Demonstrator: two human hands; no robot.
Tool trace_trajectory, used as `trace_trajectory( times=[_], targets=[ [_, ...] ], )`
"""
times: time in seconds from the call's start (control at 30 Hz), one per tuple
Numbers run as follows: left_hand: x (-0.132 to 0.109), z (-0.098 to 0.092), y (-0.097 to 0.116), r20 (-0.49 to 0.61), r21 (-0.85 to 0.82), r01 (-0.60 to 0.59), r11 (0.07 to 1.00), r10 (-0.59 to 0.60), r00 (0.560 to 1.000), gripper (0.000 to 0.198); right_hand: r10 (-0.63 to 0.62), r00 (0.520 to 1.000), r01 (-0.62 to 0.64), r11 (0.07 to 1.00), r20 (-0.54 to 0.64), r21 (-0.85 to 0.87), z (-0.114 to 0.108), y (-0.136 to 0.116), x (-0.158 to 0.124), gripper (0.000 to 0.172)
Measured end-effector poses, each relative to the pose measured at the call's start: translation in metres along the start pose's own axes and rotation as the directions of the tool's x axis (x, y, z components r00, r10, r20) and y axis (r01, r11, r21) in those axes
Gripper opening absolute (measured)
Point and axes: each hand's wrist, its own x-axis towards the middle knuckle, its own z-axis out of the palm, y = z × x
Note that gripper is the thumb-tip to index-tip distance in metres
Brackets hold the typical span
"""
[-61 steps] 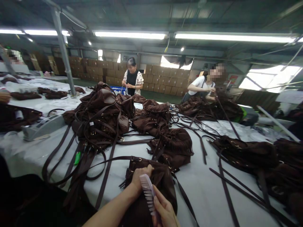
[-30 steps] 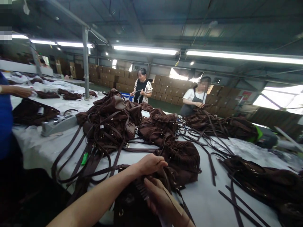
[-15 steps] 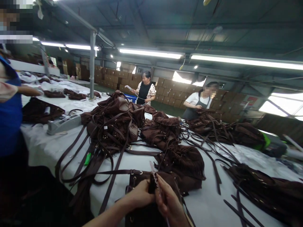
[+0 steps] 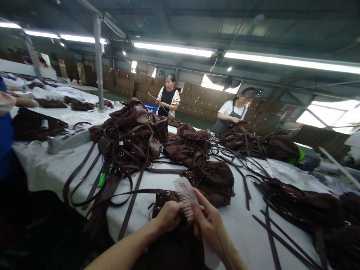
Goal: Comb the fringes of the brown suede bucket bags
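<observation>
A pale, translucent comb (image 4: pixel 186 197) is held in my right hand (image 4: pixel 206 221), its toothed end pointing up and away from me. My left hand (image 4: pixel 170 215) is closed on part of a dark brown bag (image 4: pixel 176 249), just left of the comb's teeth. Exactly which part the fingers pinch is hidden. The bag lies at the near edge of the table, with a strap (image 4: pixel 135 192) running off to the left. Right behind it rests another brown bag with fringe (image 4: pixel 212 180).
The white-covered table (image 4: pixel 157 183) carries a large heap of brown bags (image 4: pixel 126 131) with trailing straps. More bags (image 4: pixel 298 206) lie at the right. A grey tape dispenser (image 4: pixel 69 140) stands left. Two people (image 4: pixel 168 98) work across the table; a blue-clad person (image 4: pixel 5 142) is at the left edge.
The comb has turned from edge-on so its flat side and teeth now show. Both hands stay at the bag. The view has shifted slightly, and the person at left shows less.
</observation>
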Motion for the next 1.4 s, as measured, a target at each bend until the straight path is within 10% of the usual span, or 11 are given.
trace_trajectory(
  times=[0.2,0.37,0.57,0.7,0.93,1.1,1.4],
  targets=[
    [0.023,-0.053,0.030,0.041,0.002,-0.510,0.860,0.510,0.859,0.039,0.017,0.989,-0.040,0.987,-0.149,-0.154,-0.012,0.022,0.022,0.064],
    [0.014,-0.040,-0.018,-0.156,-0.099,-0.236,0.967,0.219,0.963,0.052,0.131,0.974,-0.127,0.991,-0.185,0.029,-0.004,0.079,0.011,0.059],
    [-0.014,-0.007,-0.077,-0.229,-0.155,-0.052,0.987,0.016,0.973,0.046,0.230,0.961,-0.186,0.949,-0.153,0.256,-0.017,0.123,0.022,0.055],
    [-0.018,-0.013,-0.073,-0.226,-0.146,-0.038,0.989,0.004,0.974,0.028,0.253,0.959,-0.190,0.908,-0.128,0.373,-0.019,0.119,0.018,0.057],
    [-0.041,-0.037,-0.018,-0.050,0.394,-0.052,0.918,0.078,0.996,0.024,0.266,0.954,-0.169,0.860,-0.139,0.481,-0.014,0.120,0.010,0.061],
    [-0.037,-0.019,0.032,0.014,0.231,-0.223,0.947,0.226,0.974,0.033,0.276,0.949,-0.156,0.834,-0.154,0.529,-0.007,0.118,0.005,0.064],
    [-0.070,0.001,-0.031,-0.113,0.242,0.046,0.969,-0.019,0.993,0.017,0.303,0.920,-0.107,0.804,-0.249,0.584,0.035,0.129,-0.048,0.054]
  ],
)
